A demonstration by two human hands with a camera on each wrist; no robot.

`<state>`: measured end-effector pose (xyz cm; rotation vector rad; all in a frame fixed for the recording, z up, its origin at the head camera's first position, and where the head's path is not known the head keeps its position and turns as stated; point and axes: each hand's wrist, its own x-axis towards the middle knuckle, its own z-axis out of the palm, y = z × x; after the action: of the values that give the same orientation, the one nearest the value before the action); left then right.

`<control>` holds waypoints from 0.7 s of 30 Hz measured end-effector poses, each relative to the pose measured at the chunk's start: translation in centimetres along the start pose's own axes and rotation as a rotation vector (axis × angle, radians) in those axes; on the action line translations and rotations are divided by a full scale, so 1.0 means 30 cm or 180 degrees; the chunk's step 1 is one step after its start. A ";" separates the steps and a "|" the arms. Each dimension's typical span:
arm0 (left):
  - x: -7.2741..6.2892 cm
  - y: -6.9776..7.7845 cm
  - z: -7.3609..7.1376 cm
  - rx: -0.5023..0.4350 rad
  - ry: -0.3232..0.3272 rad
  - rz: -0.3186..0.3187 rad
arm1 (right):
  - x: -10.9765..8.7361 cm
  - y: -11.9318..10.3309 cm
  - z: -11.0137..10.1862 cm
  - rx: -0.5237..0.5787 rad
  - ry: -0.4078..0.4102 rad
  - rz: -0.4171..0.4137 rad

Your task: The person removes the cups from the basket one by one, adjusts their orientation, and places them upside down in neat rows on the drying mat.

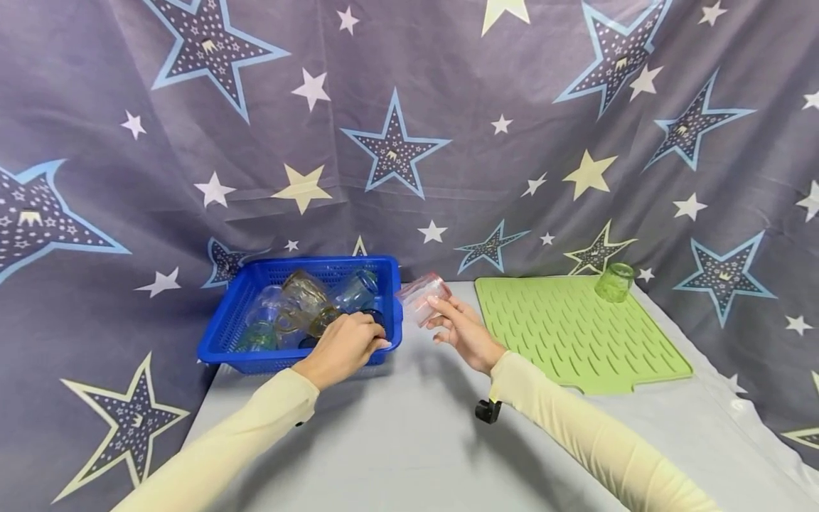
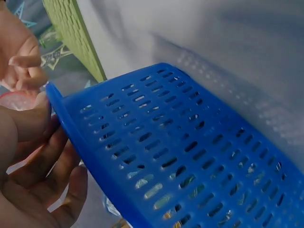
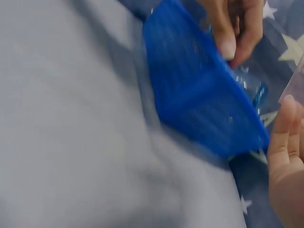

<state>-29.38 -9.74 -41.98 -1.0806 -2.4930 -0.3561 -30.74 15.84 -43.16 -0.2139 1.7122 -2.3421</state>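
My right hand point(image 1: 470, 338) grips a clear drinking glass with a pinkish-red rim point(image 1: 424, 297), tilted in the air just right of the blue basket point(image 1: 224, 348). At the basket's front right corner is my left hand point(image 1: 345, 348), fingers bent down over the rim. The left wrist view has its thumb point(image 2: 33, 116) close against the blue rim; whether anything is held there is unclear. Inside the basket lie several glasses: an amber mug point(image 1: 306, 293), a bluish glass point(image 1: 358, 290) and a greenish glass point(image 1: 259, 336) among them. Dark pieces near the left hand are partly hidden.
To the right, a ridged green drying mat point(image 1: 557, 334) lies on the white-covered table point(image 1: 409, 441). A green glass point(image 1: 614, 283) stands upside down at its back right corner. A star-patterned curtain point(image 1: 409, 220) hangs directly behind basket and mat.
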 end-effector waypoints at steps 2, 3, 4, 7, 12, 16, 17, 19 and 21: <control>0.001 -0.003 0.006 0.0008 -0.0043 0.0003 | 0.010 0.002 -0.026 -0.0092 0.0115 -0.0007; 0.002 -0.005 0.009 0.0020 -0.0057 0.0004 | 0.015 0.002 -0.039 -0.0142 0.0177 -0.0010; 0.004 -0.005 0.012 0.0030 -0.0072 0.0009 | 0.020 0.001 -0.053 -0.0184 0.0224 -0.0019; 0.007 -0.004 0.015 0.0072 -0.0072 0.0061 | 0.032 -0.002 -0.098 -0.0343 0.0369 -0.0043; 0.020 0.009 0.015 0.0315 -0.0135 0.0231 | 0.041 -0.007 -0.177 -0.0614 0.0563 -0.0145; 0.032 0.022 0.010 0.0392 -0.0245 0.0253 | 0.040 -0.015 -0.238 -0.0735 0.0724 -0.0260; 0.034 0.024 0.009 0.0386 -0.0270 0.0239 | 0.040 -0.017 -0.255 -0.0770 0.0773 -0.0286; 0.039 0.029 0.009 0.0397 -0.0326 0.0218 | 0.039 -0.024 -0.287 -0.0844 0.0860 -0.0335; 0.044 0.034 0.009 0.0415 -0.0379 0.0212 | 0.036 -0.031 -0.317 -0.0935 0.0954 -0.0352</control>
<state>-29.49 -8.11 -41.54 -1.1589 -2.5358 -0.1110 -34.28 24.54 -45.21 -0.0042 2.2413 -2.2809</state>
